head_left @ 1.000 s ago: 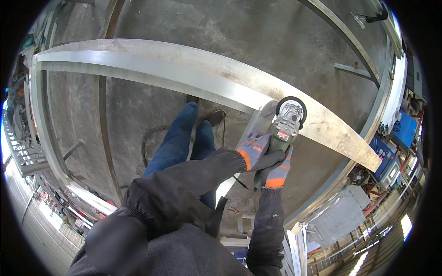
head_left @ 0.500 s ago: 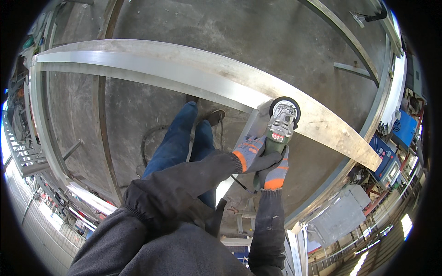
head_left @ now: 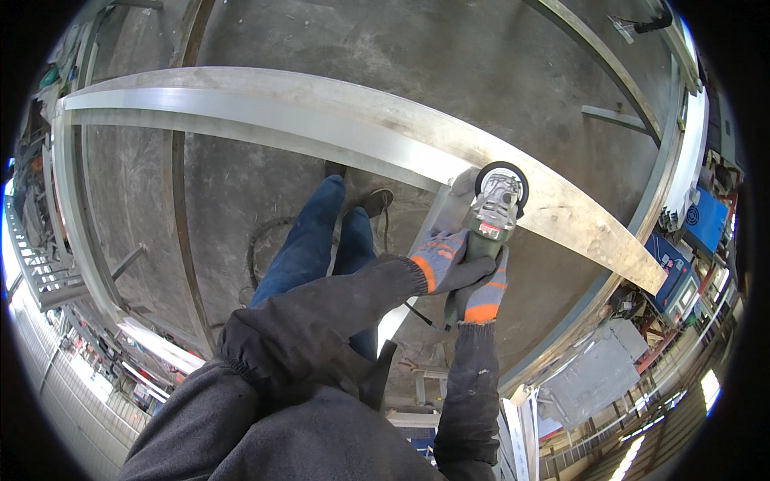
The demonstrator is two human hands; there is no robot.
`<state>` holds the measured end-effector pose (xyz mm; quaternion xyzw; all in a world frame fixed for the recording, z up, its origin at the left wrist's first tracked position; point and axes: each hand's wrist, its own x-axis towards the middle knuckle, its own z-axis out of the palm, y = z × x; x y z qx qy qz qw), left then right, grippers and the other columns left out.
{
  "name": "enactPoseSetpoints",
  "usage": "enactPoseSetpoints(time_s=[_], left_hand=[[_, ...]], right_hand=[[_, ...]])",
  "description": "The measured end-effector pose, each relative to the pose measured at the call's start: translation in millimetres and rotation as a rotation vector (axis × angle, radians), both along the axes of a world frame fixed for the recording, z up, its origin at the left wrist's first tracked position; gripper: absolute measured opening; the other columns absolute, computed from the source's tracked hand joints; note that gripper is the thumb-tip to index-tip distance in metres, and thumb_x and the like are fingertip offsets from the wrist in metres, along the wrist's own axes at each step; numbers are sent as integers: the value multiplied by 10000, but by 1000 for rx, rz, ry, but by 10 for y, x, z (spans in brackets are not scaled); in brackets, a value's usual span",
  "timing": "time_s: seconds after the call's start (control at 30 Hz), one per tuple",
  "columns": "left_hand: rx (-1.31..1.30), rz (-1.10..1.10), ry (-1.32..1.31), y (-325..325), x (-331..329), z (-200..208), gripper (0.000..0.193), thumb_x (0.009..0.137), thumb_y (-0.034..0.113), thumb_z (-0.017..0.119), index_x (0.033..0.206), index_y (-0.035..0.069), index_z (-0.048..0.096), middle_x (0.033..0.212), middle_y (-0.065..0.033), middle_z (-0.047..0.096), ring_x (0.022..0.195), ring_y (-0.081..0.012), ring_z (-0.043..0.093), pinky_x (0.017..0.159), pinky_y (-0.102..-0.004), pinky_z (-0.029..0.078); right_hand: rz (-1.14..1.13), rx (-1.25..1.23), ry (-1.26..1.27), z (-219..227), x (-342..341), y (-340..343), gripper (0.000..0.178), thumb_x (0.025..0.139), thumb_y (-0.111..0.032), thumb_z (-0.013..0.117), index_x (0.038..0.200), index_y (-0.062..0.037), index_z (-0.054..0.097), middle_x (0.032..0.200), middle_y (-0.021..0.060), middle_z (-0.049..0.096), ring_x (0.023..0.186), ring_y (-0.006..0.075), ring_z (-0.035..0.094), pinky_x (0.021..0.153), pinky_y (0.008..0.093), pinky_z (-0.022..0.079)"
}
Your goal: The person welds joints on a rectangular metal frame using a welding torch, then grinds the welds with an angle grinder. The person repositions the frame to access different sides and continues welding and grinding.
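Observation:
Both my hands wear grey gloves with orange cuffs and grip an angle grinder [head_left: 492, 218]. My left hand [head_left: 443, 260] wraps the left side of its green body. My right hand [head_left: 484, 289] closes round the rear of the body from the right and below. The grinder's round black-rimmed head lies over a long, flat metal beam [head_left: 377, 117], close to where a cross bar [head_left: 441, 215] joins it. Whether the disc touches the metal is hidden under the head. A cord [head_left: 423, 317] shows near the back of the tool.
Metal bars [head_left: 178, 208] form a wide frame around me above the grey floor [head_left: 385, 48]. A dark cable [head_left: 253, 244] lies by my legs. Blue machines [head_left: 703, 222] and a grey metal sheet [head_left: 592, 373] stand on the right. A bar [head_left: 613, 119] juts in at the far right.
The grinder and both my hands have shifted slightly away from me and to the right along the beam. My grip looks the same.

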<state>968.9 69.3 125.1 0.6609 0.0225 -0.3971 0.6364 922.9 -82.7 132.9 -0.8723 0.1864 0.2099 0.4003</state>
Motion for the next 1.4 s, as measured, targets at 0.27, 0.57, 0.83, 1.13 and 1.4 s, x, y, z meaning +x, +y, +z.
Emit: enactPoseSetpoints(time_s=[0.27,0.57,0.83,1.13,1.4], left_hand=[[-25,44,-46,7,-84,-30,604,895,467,656,1313,39,577,1187,-199,686,1136,-367,643,1017,-439,470],[-168,61,181,-17,-83,81,580,893,395,696,1314,26,541,1108,-150,693,1016,-225,659,900,-354,531],[51,-72,256,402,-167,464,456,954,373,633,1240,22,578,1054,-137,711,935,-244,689,859,-366,544],[260,-269,165,527,-156,499,434,929,343,666,1223,30,608,1057,-152,707,951,-251,692,851,-378,540],[129,-64,267,469,33,412,494,912,368,679,1252,19,598,1093,-170,708,1003,-268,693,874,-385,538]], right_hand=[[17,-5,-15,94,19,71,661,865,-284,735,1395,-7,454,1287,176,623,1136,308,640,970,423,516],[-475,383,124,-359,-506,-36,452,974,-203,629,1375,-15,535,1264,144,642,1095,287,645,934,416,528],[-187,394,222,-50,-674,456,465,973,-232,661,1371,-34,526,1291,128,620,1159,258,616,954,375,514],[-165,470,236,182,-415,745,492,947,-167,664,1388,-28,498,1313,132,609,1204,240,599,982,373,510],[-266,543,130,100,-314,674,541,910,-163,710,1390,-31,499,1272,121,635,1178,230,613,997,384,503]])
